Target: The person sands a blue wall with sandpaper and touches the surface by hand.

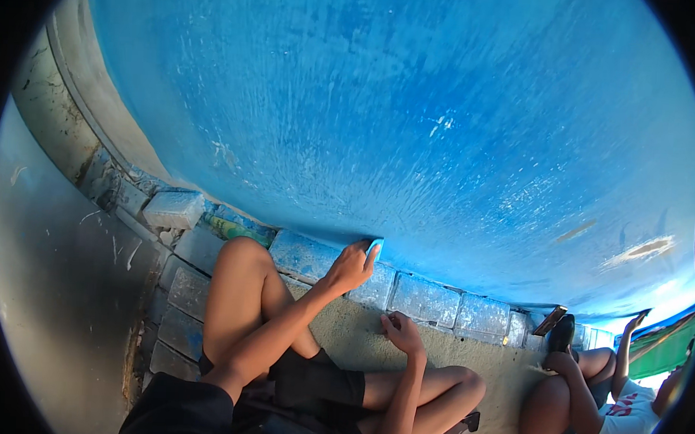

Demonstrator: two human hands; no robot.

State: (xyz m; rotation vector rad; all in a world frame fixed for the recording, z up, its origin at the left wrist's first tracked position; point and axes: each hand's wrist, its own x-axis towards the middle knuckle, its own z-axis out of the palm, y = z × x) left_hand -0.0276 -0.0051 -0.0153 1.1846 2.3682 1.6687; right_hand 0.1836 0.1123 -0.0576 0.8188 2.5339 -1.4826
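bent bare knees fill the foreground. left hand [351, 265] has its fingers [371, 253] wrapped on a small blue block [377, 242], pressed to the lower edge of the blue curved hull [414, 119]. right hand [401, 333] hangs loosely curled, holding nothing, just over the sandy ground [503, 379]. pale bricks [425, 299] line the hull's base. another person's arm [580, 390] sits at right.

hands [351, 267]: 2 own | co-worker [588, 398]: 1 | blue hull [414, 119]: 1 | blue pad [375, 247]: 1
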